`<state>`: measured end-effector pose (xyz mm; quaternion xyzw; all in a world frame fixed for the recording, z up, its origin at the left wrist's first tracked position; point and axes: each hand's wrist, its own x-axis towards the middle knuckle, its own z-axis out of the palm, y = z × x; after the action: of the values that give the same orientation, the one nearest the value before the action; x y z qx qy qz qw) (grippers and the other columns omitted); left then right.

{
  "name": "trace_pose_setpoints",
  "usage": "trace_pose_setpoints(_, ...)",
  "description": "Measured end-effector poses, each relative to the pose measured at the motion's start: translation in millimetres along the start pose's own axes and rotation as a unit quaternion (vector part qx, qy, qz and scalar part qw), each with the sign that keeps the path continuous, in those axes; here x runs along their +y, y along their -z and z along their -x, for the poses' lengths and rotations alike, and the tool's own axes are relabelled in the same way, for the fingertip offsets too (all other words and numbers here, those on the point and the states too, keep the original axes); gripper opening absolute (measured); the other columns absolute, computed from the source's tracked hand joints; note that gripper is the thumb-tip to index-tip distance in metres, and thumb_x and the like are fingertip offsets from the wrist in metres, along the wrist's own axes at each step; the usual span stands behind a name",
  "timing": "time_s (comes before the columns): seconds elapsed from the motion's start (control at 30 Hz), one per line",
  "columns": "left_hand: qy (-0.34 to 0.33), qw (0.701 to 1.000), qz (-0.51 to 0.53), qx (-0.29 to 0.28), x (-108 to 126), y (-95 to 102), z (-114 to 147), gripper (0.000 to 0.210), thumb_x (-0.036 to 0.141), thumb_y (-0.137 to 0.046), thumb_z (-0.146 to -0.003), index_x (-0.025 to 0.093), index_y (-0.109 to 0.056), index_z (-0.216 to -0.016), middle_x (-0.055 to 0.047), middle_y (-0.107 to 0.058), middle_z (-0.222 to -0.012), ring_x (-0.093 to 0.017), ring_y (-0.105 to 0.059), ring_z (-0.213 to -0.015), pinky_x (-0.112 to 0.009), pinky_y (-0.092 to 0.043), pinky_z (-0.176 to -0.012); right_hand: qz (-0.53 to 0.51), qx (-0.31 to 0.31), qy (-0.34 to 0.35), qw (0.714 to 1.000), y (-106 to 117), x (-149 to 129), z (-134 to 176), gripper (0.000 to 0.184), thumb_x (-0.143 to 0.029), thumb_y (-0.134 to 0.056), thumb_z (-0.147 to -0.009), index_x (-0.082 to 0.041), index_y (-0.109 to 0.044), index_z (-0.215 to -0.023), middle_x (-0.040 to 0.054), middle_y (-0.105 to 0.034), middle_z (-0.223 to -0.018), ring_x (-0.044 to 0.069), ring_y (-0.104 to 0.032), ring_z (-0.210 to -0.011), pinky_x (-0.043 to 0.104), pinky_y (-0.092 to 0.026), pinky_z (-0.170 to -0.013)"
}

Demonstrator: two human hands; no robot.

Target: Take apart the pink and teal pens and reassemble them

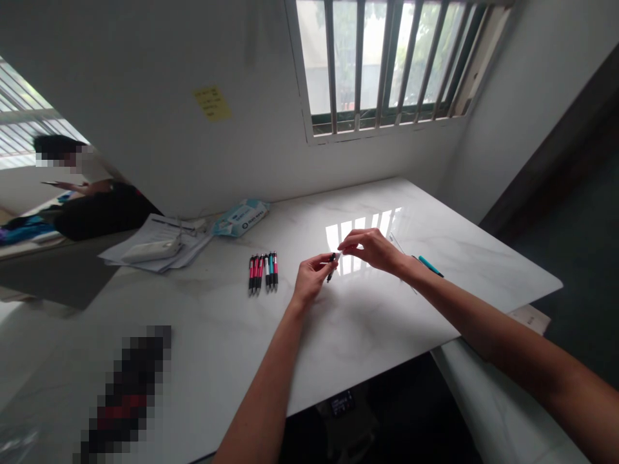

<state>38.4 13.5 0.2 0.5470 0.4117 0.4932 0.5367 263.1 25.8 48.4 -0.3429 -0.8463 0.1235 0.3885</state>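
Observation:
Over the middle of the marble-patterned table, my left hand [309, 280] is closed on a pen [330, 277] with dark ends; the fingers cover most of its barrel. Just to the right, my right hand [370, 248] is pinched at a small whitish piece [338, 255] beside the pen's upper end. Whether that piece touches the pen I cannot tell. Left of my hands lies a row of several pens [264, 273], red, white and teal with black grips. A teal pen [429, 265] rests beyond my right forearm.
A blue wipes packet [242, 218] and stacked papers [157, 225] with a white device on top lie at the back left. A pixelated dark object [126, 393] is at front left. Another person [91, 171] sits at far left. A barred window [387, 64] is above the white table [367, 335].

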Motion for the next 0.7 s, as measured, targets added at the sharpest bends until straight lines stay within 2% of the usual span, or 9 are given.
trace_pose_setpoints(0.2, -0.003, 1.000, -0.005, -0.013, 1, -0.3, 1, 0.047, 0.048, -0.099, -0.065, 0.017, -0.088, -0.098, -0.009, -0.081, -0.091, -0.019, -0.069, -0.078, -0.032, -0.054, -0.073, -0.021, -0.033, -0.018, 0.999, -6, -4, -1, 0.016, -0.022, -0.071, -0.098, -0.025, -0.085, -0.107, 0.0038, -0.084, -0.097, 0.019, -0.079, -0.084, 0.031, -0.061, -0.080)
trace_pose_setpoints(0.3, 0.002, 1.000, -0.004, -0.002, 0, -0.6, 1, 0.051, 0.050, -0.099, -0.064, 0.017, -0.087, -0.100, -0.009, -0.081, -0.091, -0.020, -0.069, -0.078, -0.033, -0.055, -0.073, -0.018, -0.016, -0.091, 0.996, 4, 5, 2, 0.018, -0.023, -0.073, -0.097, -0.024, -0.083, -0.112, 0.0024, -0.084, -0.093, 0.019, -0.079, -0.083, 0.031, -0.061, -0.081)
trace_pose_setpoints(0.37, 0.005, 1.000, -0.003, 0.005, 0, -0.7, 0, 0.053, 0.052, -0.099, -0.063, 0.017, -0.087, -0.101, -0.010, -0.081, -0.091, -0.020, -0.069, -0.078, -0.033, -0.055, -0.072, 0.048, -0.011, -0.176, 0.983, 20, 21, 9, 0.016, -0.028, -0.075, -0.097, -0.022, -0.084, -0.108, 0.0046, -0.083, -0.093, 0.020, -0.078, -0.084, 0.031, -0.060, -0.081)
trace_pose_setpoints(0.4, 0.006, 1.000, -0.003, 0.007, 0, -0.7, 0, 0.054, 0.053, -0.099, -0.062, 0.017, -0.087, -0.101, -0.010, -0.082, -0.091, -0.020, -0.070, -0.078, -0.033, -0.055, -0.072, 0.096, -0.025, -0.226, 0.969, 30, 31, 14, 0.017, -0.031, -0.077, -0.096, -0.020, -0.084, -0.106, 0.0064, -0.083, -0.095, 0.022, -0.078, -0.085, 0.032, -0.059, -0.082)
trace_pose_setpoints(0.47, 0.006, 1.000, 0.000, 0.010, 0, -0.8, -1, 0.054, 0.053, -0.100, -0.061, 0.017, -0.088, -0.100, -0.010, -0.082, -0.092, -0.020, -0.070, -0.078, -0.033, -0.055, -0.072, 0.185, -0.083, -0.344, 0.917, 51, 57, 25, 0.030, -0.036, -0.082, -0.091, -0.018, -0.082, -0.115, 0.0102, -0.083, -0.101, 0.026, -0.078, -0.092, 0.035, -0.058, -0.083)
trace_pose_setpoints(0.53, 0.004, 1.000, 0.004, 0.014, 0, -1.0, -2, 0.055, 0.054, -0.100, -0.060, 0.017, -0.088, -0.099, -0.010, -0.082, -0.092, -0.020, -0.070, -0.078, -0.033, -0.055, -0.071, 0.224, -0.146, -0.440, 0.858, 67, 81, 39, 0.043, -0.042, -0.087, -0.086, -0.015, -0.082, -0.119, 0.0135, -0.083, -0.105, 0.030, -0.078, -0.097, 0.035, -0.058, -0.083)
trace_pose_setpoints(0.57, 0.003, 1.000, 0.005, 0.015, 0, -1.1, -2, 0.055, 0.054, -0.100, -0.060, 0.017, -0.088, -0.099, -0.010, -0.081, -0.092, -0.020, -0.070, -0.078, -0.033, -0.055, -0.072, 0.231, -0.167, -0.465, 0.838, 72, 92, 44, 0.044, -0.044, -0.087, -0.085, -0.015, -0.083, -0.117, 0.0144, -0.083, -0.105, 0.030, -0.077, -0.098, 0.034, -0.058, -0.082)
trace_pose_setpoints(0.63, 0.001, 1.000, 0.003, 0.014, 1, -1.2, -1, 0.055, 0.054, -0.100, -0.061, 0.017, -0.087, -0.100, -0.010, -0.081, -0.092, -0.021, -0.070, -0.078, -0.033, -0.055, -0.072, 0.245, -0.167, -0.489, 0.820, 77, 106, 53, 0.040, -0.043, -0.087, -0.084, -0.015, -0.084, -0.113, 0.0155, -0.083, -0.108, 0.030, -0.077, -0.101, 0.032, -0.057, -0.083)
trace_pose_setpoints(0.7, -0.001, 1.000, -0.004, 0.013, 1, -0.9, -1, 0.054, 0.054, -0.099, -0.063, 0.017, -0.087, -0.101, -0.010, -0.081, -0.091, -0.021, -0.070, -0.079, -0.033, -0.056, -0.073, 0.264, -0.142, -0.496, 0.815, 75, 114, 56, 0.027, -0.034, -0.083, -0.088, -0.016, -0.085, -0.109, 0.0166, -0.082, -0.112, 0.030, -0.077, -0.104, 0.031, -0.057, -0.085)
